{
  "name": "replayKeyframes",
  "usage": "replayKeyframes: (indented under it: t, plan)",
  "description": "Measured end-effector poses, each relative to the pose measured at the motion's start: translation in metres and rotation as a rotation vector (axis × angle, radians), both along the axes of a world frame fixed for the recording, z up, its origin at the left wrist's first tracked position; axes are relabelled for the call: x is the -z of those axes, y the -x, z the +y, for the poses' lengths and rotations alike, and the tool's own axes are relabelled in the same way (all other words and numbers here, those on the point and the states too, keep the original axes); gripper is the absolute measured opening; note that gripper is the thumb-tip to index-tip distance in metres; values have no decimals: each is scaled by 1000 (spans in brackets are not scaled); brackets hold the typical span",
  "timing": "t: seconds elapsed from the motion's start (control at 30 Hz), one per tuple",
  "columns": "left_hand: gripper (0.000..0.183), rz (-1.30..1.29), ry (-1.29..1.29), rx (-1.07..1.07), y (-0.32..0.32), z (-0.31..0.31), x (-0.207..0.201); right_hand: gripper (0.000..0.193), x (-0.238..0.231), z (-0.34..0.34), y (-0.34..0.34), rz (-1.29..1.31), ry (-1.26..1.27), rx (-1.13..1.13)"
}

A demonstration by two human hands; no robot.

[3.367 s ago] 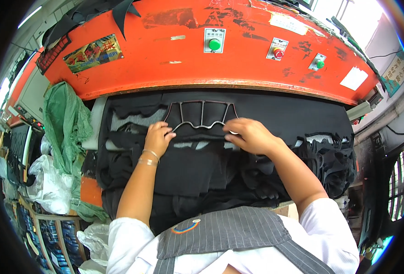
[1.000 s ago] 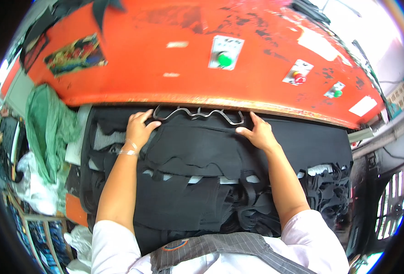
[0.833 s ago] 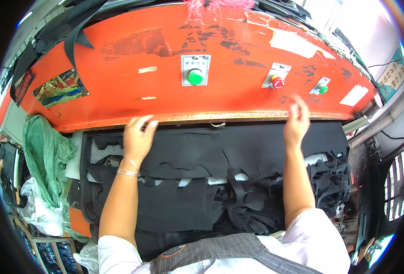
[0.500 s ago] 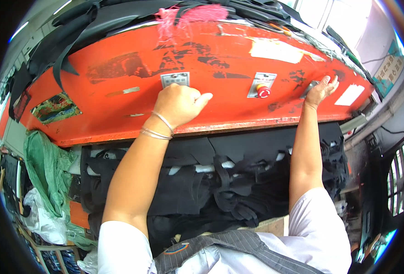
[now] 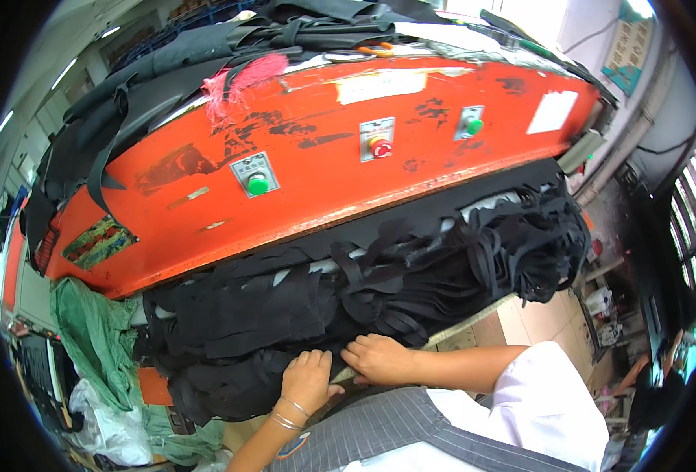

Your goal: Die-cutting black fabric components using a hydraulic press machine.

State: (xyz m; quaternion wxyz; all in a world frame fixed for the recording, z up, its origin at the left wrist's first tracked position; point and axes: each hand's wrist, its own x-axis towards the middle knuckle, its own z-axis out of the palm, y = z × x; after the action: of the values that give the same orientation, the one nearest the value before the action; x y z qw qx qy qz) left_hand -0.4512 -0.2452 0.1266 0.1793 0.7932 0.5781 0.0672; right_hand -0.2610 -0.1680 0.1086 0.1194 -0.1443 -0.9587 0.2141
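Observation:
Strips and sheets of black soft material [image 5: 261,315] lie in a layered heap below a red machine beam. At the heap's near edge, my left hand [image 5: 308,383] has its fingers curled over the black material, its thumb pointing right. Just to its right, my right hand [image 5: 378,359] bends its fingers over the same edge. The two hands almost touch. What lies under the fingertips is partly hidden. On the red beam [image 5: 300,185] are a green button [image 5: 257,183] at left, a red mushroom-shaped button [image 5: 381,147] in the middle and another green button [image 5: 474,126] at right.
Black offcuts [image 5: 206,47], pink string [image 5: 257,72] and orange-handled scissors [image 5: 377,50] lie on top of the beam. A green woven sack [image 5: 88,330] and a white plastic bag [image 5: 108,425] are at left. Part of another person [image 5: 651,385] shows at far right.
Both hands have left the beam's button plates and come down to the near edge of the black material. The green buttons are now uncovered. The view has turned and shifted.

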Motion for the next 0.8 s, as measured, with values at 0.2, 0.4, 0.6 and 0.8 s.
replayKeyframes:
  t: [0.2,0.4,0.6,0.8]
  plan:
    - [40,31,-169,-161,-14,-6,28,23,4,-17,15,-215,-82,228]
    - [38,-12,-186,-164,-14,-23,37,38,7,-35,14,-301,-26,225]
    - [45,51,102,36,-6,-47,16,39,-1,-47,-8,-443,163,54]
    - [18,-548,-64,-260,96,-6,-23,25,-66,36,2,96,510,219]
